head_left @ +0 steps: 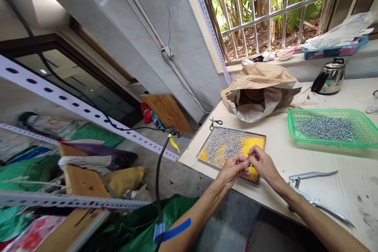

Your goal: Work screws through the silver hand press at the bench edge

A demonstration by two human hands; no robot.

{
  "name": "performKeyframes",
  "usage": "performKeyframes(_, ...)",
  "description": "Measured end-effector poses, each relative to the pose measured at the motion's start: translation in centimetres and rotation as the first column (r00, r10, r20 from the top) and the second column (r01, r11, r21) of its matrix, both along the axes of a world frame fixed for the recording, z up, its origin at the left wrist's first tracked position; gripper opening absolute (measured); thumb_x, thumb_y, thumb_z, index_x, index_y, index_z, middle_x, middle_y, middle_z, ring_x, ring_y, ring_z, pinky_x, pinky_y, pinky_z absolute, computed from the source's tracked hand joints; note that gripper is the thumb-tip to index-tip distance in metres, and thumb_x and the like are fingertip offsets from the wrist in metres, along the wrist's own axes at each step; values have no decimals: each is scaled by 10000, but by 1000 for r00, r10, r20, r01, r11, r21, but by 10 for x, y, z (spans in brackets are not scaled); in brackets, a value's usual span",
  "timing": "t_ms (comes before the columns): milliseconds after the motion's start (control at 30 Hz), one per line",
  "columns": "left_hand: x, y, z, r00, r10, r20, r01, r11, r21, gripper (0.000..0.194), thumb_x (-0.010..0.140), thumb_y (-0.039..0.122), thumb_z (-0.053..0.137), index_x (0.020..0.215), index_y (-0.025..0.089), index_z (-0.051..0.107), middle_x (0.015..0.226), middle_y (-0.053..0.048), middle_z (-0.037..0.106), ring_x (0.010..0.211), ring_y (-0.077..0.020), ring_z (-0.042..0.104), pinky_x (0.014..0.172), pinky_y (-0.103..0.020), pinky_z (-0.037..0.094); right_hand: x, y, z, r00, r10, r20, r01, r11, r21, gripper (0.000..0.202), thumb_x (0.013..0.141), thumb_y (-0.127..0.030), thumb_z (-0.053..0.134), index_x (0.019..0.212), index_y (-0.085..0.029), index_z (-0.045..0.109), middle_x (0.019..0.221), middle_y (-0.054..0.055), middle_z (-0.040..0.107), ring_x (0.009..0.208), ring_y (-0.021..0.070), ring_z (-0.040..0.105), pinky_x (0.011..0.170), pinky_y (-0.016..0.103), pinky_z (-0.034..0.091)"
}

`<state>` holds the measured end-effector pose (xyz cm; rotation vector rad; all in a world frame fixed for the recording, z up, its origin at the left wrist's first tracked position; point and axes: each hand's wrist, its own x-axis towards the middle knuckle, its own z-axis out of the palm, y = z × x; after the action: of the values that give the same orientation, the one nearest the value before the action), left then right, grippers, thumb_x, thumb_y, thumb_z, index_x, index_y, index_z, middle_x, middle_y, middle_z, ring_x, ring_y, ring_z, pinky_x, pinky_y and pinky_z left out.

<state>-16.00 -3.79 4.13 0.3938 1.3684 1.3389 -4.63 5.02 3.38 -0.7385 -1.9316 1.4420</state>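
Both my hands meet above the front right part of a shallow tray [203,160] with a yellow bottom. My left hand [236,167] is closed, its fingertips pinched together, and small metal pieces may be in it, too small to name. My right hand [261,161] is closed too, thumb and forefinger pinched against the left fingertips; whatever lies between them is hidden. Many small silver screw-like pieces [224,143] cover the left and middle of the tray. Some bare yellow [254,145] shows at its right side.
A green basket [327,144] of similar metal pieces stands at the right. Large pliers-like tool [307,195] lies by my right forearm. Behind the tray are small scissors [215,123] and an open paper sack [260,90]. A kettle [332,76] stands at the back; a cable [158,181] hangs left.
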Motion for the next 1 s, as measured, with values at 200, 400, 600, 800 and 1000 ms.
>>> performKeyframes(200,-9,2,1,992,112,-57,-114,993,-27,423,514,363,880,759,104,651,645,2,619,551,-77,575,592,-220,528,-6,8,-9,999,42,28,-43,998,42,80,767,-242,449,766,-215,525,730,-2,595,607,132,570,604,271,487)
performKeyframes(400,14,-5,8,891,164,-424,-163,986,38,366,543,400,812,756,121,707,752,-38,687,606,-97,572,538,-188,470,62,23,-1,977,1,213,-72,941,330,202,829,-170,442,877,-202,636,935,70,601,845,175,609,789,314,491)
performKeyframes(600,69,3,-6,893,-233,-384,189,970,-149,276,580,339,742,734,115,697,631,-12,646,506,-87,528,484,-198,434,180,4,-5,867,-75,492,-196,857,476,271,942,-289,383,924,-229,647,821,48,594,766,169,617,661,271,494)
performKeyframes(800,102,21,-29,872,-434,-226,354,879,-320,214,634,315,706,638,121,615,505,40,549,428,-57,462,431,-179,391,226,-19,-29,802,-184,568,-162,849,503,225,935,-258,392,1041,-221,587,868,47,575,736,161,593,605,263,462)
performKeyframes(1000,113,24,-35,844,-505,-179,379,799,-467,246,643,323,738,660,124,595,438,82,466,347,-37,378,344,-166,281,227,-23,-32,743,-264,616,-148,832,534,255,882,-65,352,770,-211,529,796,28,536,646,137,514,573,262,365)
